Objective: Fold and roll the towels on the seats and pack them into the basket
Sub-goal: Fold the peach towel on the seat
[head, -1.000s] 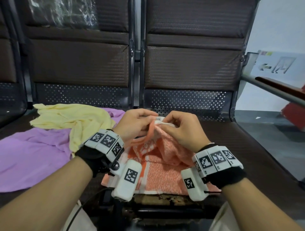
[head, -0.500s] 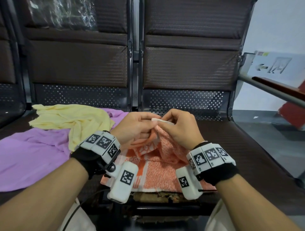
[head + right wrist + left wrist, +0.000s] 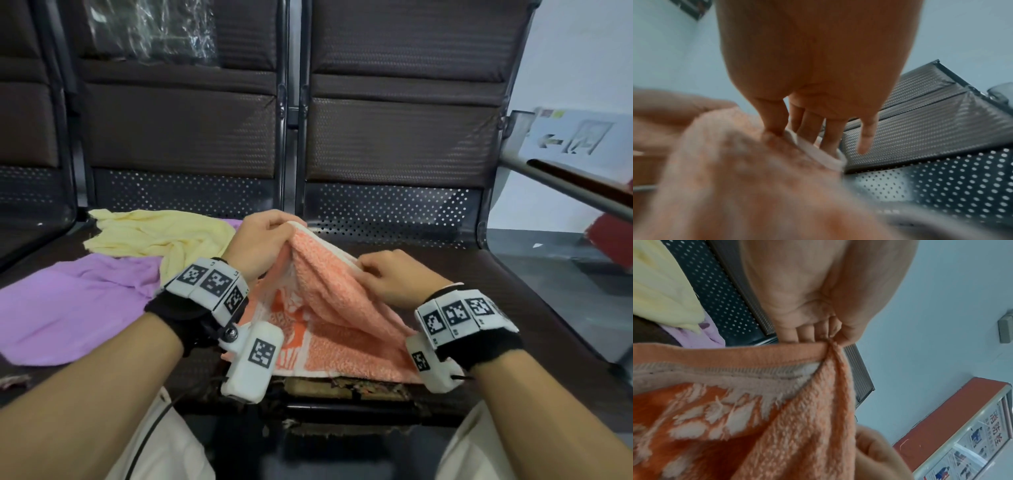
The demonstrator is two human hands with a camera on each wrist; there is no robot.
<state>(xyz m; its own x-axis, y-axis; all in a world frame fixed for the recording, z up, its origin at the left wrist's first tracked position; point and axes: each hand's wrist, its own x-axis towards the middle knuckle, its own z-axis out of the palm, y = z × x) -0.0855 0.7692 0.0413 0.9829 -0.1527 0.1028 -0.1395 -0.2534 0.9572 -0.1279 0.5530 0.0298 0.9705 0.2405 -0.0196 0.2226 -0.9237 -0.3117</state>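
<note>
An orange towel (image 3: pixel 329 308) with a white border and pattern lies on the right-hand seat (image 3: pixel 496 308), its far edge lifted. My left hand (image 3: pixel 263 240) pinches the raised corner of that edge; in the left wrist view the towel (image 3: pixel 777 410) hangs from the left hand (image 3: pixel 830 335). My right hand (image 3: pixel 387 274) pinches the white hem further right, with thumb above and fingers below the towel (image 3: pixel 756 170) in the right wrist view, where the right hand (image 3: pixel 785 131) is blurred. A yellow towel (image 3: pixel 154 236) and a purple towel (image 3: pixel 75 301) lie crumpled on the left-hand seat. No basket shows.
Dark seat backs (image 3: pixel 404 113) with perforated metal panels stand behind. A metal armrest (image 3: pixel 565 185) crosses at the right. Clear plastic wrap (image 3: pixel 150 31) hangs on the left seat back. The seat's front edge (image 3: pixel 342 390) looks worn.
My hands, which were together at one point of the towel's edge, have moved apart. The right hand slid right and down along the hem; the left hand rose with the corner.
</note>
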